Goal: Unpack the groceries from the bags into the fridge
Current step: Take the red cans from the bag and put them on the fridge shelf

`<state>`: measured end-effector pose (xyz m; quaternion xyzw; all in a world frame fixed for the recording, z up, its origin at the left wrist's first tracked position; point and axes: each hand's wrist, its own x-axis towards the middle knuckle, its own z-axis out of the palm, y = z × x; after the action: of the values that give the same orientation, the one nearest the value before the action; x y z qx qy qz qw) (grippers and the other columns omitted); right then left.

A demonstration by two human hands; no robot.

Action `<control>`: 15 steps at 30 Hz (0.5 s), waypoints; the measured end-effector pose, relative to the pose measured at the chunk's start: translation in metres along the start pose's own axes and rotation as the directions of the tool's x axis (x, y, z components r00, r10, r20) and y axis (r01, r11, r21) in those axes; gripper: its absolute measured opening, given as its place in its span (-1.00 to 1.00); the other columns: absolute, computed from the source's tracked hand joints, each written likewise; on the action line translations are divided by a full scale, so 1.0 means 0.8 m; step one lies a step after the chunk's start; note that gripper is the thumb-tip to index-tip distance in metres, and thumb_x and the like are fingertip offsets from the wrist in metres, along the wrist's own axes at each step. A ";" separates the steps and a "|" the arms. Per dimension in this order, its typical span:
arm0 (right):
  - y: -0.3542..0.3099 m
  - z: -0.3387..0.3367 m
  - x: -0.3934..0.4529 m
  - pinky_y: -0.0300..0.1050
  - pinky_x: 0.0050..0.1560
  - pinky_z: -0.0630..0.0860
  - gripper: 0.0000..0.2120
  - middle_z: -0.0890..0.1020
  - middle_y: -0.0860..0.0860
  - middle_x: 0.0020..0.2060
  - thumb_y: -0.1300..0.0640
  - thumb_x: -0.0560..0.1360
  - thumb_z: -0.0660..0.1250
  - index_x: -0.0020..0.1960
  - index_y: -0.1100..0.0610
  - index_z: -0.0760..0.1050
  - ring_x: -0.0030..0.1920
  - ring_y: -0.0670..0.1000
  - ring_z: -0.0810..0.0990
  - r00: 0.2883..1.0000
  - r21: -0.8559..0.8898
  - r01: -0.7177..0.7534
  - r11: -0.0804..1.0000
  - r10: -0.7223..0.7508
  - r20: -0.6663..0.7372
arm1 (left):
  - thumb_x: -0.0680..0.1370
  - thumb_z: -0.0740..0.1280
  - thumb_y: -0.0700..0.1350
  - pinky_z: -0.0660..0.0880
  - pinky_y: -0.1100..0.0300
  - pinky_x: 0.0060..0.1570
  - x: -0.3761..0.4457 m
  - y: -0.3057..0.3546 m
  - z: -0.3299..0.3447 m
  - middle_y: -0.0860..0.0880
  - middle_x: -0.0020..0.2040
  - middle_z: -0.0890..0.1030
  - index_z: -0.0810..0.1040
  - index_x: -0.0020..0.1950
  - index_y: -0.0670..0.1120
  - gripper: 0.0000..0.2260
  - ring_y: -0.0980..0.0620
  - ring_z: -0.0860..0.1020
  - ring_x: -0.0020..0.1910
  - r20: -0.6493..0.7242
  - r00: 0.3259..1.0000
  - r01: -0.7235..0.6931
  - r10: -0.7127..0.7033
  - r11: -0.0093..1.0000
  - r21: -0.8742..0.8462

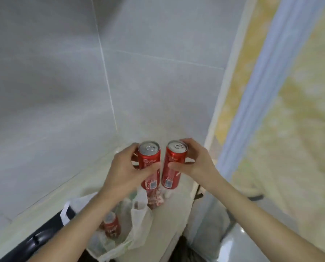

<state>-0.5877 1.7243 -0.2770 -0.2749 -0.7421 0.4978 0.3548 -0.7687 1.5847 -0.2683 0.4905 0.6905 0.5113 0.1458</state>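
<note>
Grey tiled wall (pixel 63 72) behind | left hand (pixel 128 167) grips upright left can (pixel 149 161) | right hand (pixel 193 161) grips upright right can (pixel 174 165), just beside | white plastic bag (pixel 137 224) below, near.

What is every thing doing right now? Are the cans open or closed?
Left can: closed, upright, held up by the left hand.
Right can: closed, slightly tilted, held up by the right hand.
Plastic bag: open, lying below the hands.
Red bottle: inside the bag, not yet unpacked.
</note>
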 end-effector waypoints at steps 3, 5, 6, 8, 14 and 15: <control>-0.026 -0.068 -0.052 -0.07 0.04 0.65 -0.40 0.71 0.10 0.06 0.27 0.26 0.69 0.21 0.09 0.51 0.02 0.10 0.68 0.985 0.018 -0.035 0.999 0.038 -0.171 | 0.31 0.62 0.16 0.66 0.10 -0.07 0.012 0.052 0.043 0.17 -0.07 0.71 0.63 0.07 0.10 -0.59 0.17 0.66 -0.08 0.136 0.984 -0.114 0.117 0.993 -0.030; -0.040 -0.118 -0.093 -0.07 0.07 0.62 -0.41 0.72 0.12 0.04 0.26 0.24 0.69 0.18 0.08 0.52 -0.01 0.05 0.66 0.954 -0.018 -0.042 0.999 0.035 -0.298 | 0.27 0.58 0.27 0.65 0.08 -0.10 0.014 0.090 0.083 0.17 -0.10 0.70 0.62 0.04 0.10 -0.56 0.15 0.65 -0.13 0.213 0.953 -0.208 0.214 0.977 -0.048; -0.047 -0.143 -0.115 -0.06 0.10 0.61 -0.42 0.72 0.11 0.04 0.27 0.24 0.70 0.17 0.09 0.53 0.00 0.06 0.67 0.933 -0.042 -0.051 0.998 0.032 -0.358 | 0.27 0.56 0.29 0.65 0.08 -0.12 0.013 0.110 0.106 0.17 -0.12 0.69 0.62 0.03 0.10 -0.55 0.13 0.64 -0.15 0.242 0.934 -0.253 0.261 0.965 -0.067; -0.061 -0.197 -0.164 -0.08 0.12 0.62 -0.43 0.73 0.07 0.06 0.28 0.26 0.70 0.18 0.10 0.55 0.06 0.14 0.69 0.880 -0.083 -0.074 0.994 0.025 -0.474 | 0.27 0.56 0.28 0.64 0.08 -0.14 0.005 0.152 0.157 0.19 -0.14 0.69 0.63 0.04 0.12 -0.57 0.11 0.62 -0.19 0.316 0.883 -0.323 0.348 0.937 -0.130; -0.108 -0.340 -0.328 0.04 0.16 0.63 -0.43 0.72 -0.01 0.12 0.15 0.27 0.70 0.21 0.04 0.57 0.13 0.16 0.67 0.647 -0.171 -0.164 0.972 -0.025 -0.762 | 0.28 0.56 0.27 0.66 -0.01 -0.10 -0.047 0.290 0.323 0.16 -0.10 0.70 0.62 0.03 0.12 -0.58 0.10 0.66 -0.11 0.524 0.671 -0.373 0.525 0.849 -0.374; -0.115 -0.362 -0.356 0.03 0.14 0.63 -0.44 0.72 0.00 0.11 0.16 0.27 0.70 0.20 0.03 0.57 0.13 0.16 0.67 0.602 -0.175 -0.186 0.967 -0.029 -0.798 | 0.28 0.55 0.27 0.66 -0.02 -0.09 -0.060 0.315 0.350 0.14 -0.10 0.71 0.62 0.01 0.11 -0.59 0.09 0.66 -0.12 0.540 0.635 -0.368 0.552 0.831 -0.417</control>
<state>-0.1907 1.6324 -0.1901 -0.5408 -0.5485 0.2452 0.5887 -0.4161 1.7019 -0.1905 0.7707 0.3725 0.4208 0.3005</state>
